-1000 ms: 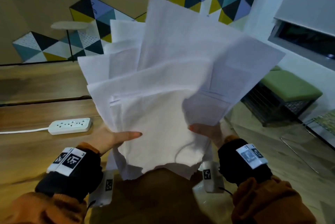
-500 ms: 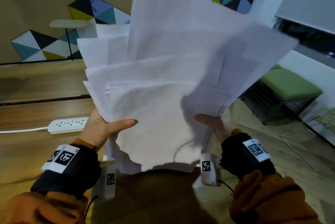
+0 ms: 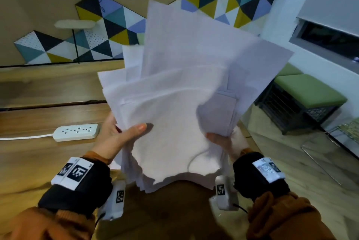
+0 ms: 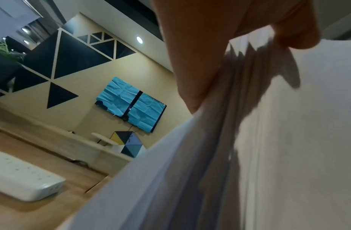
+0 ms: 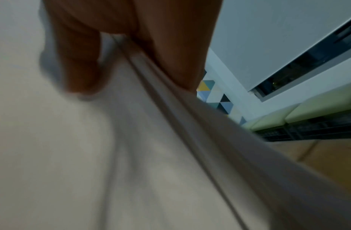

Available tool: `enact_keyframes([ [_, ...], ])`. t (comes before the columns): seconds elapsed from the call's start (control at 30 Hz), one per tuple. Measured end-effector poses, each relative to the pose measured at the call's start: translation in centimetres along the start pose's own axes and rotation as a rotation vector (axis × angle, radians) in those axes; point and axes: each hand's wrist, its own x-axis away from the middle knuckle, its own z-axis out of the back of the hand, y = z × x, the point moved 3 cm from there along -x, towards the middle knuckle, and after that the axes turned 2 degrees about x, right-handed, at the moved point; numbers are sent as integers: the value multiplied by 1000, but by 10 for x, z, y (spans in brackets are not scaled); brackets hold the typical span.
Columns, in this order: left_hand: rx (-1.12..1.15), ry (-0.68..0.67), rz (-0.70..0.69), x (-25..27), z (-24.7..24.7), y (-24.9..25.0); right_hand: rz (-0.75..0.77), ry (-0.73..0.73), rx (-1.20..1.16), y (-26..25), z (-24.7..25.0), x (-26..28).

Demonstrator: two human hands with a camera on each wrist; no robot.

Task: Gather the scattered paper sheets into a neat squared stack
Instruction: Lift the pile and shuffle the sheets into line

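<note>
Several white paper sheets (image 3: 180, 84) are held up in the air in front of me, fanned out and uneven, their top corners pointing different ways. My left hand (image 3: 118, 138) grips the bundle at its lower left, thumb on the front sheet and fingers behind. My right hand (image 3: 221, 140) grips the lower right edge the same way. The left wrist view shows the sheet edges (image 4: 229, 109) staggered under my thumb (image 4: 296, 34). In the right wrist view the sheets (image 5: 131, 140) run between my thumb (image 5: 80, 59) and fingers.
A wooden table (image 3: 38, 152) lies below at the left with a white power strip (image 3: 75, 132) on it. A green-topped stool (image 3: 307, 92) stands on the floor at the right. A patterned wall (image 3: 108, 30) is behind the table.
Both hands have kept their grip while the bundle rose, then dropped back and tilted to the right. The fanned sheets have shifted against each other.
</note>
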Motion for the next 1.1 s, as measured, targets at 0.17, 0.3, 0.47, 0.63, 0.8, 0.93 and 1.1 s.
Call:
enact_keyframes([
  [0.17,-122,135,55,12,-11,-34,-78,-10,63,14,-10,12],
  [0.3,-98,209,-2,5,2,-29,-50,-47,-11,8,-1,9],
  [0.47,-45,123,94,12,21,-37,16,-56,95,24,15,18],
  [0.63,-107,46,163,13,23,-37,33,56,301,39,10,22],
  [0.8,-102,40,126,9,25,-30,61,93,354,42,9,18],
  [0.93,-101,17,156,13,23,-32,16,242,89,53,22,16],
  [1.1,-94,8,116,14,19,-28,-4,250,-129,57,15,22],
])
